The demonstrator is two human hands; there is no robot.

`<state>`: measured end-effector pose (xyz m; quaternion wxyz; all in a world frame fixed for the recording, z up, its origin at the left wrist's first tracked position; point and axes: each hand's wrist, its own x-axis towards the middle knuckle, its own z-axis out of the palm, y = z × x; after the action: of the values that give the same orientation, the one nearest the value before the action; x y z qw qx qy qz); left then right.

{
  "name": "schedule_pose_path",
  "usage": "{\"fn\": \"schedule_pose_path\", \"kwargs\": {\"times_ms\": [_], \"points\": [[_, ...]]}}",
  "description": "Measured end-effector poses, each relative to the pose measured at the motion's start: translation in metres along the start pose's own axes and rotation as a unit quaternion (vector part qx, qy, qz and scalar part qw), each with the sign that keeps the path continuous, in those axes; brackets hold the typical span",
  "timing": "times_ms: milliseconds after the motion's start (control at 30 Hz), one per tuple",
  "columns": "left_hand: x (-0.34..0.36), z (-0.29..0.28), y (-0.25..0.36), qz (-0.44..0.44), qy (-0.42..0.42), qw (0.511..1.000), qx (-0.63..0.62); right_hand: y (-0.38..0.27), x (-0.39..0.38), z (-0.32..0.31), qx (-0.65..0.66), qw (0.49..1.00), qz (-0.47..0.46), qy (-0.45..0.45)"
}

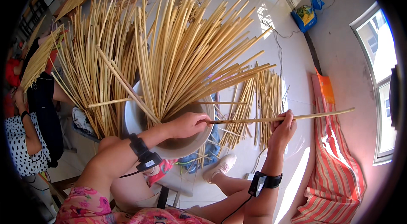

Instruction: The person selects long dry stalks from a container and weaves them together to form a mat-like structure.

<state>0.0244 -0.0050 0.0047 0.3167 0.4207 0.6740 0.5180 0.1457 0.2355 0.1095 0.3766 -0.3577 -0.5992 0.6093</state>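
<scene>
Between both hands: one long straw-coloured stalk [248, 120], level. Left hand [190, 124] pinches its left end; right hand [283, 130] has fingers closed round it about midway. The far right part sticks out free past the right hand. Stalk is thin, near straight, dull tan, browned dark next to the left fingers, paler toward the free tip.

Black strapped boxes on both wrists; cable [237, 210] trails from the right one.

Right under the left forearm: pale round basin [193, 151], partly covered by that arm. Big fan of stalks [197, 50] stands in it, crowding the space just beyond the left hand; some lower ones lean out over the rim toward the held piece. Left of that, a second dense bunch [106, 50]. Beyond the grip, more stalks [268, 101] spread on the floor. Below, between the hands, a light shoe [221, 167].

Farther right: striped red cloth [333, 181]. Far left: seated co-worker [26, 149] by a woven straw panel [42, 59].
</scene>
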Motion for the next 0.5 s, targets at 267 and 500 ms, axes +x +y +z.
{"fn": "schedule_pose_path", "kwargs": {"times_ms": [267, 500], "points": [[0.001, -0.002, -0.003, -0.049, 0.038, 0.996, 0.064, -0.002, -0.011, 0.012, 0.006, 0.998, -0.018, -0.067], [0.003, -0.003, -0.021, -0.087, -0.004, 0.996, 0.0, 0.001, -0.018, 0.016, -0.01, 0.989, -0.085, -0.119]]}}
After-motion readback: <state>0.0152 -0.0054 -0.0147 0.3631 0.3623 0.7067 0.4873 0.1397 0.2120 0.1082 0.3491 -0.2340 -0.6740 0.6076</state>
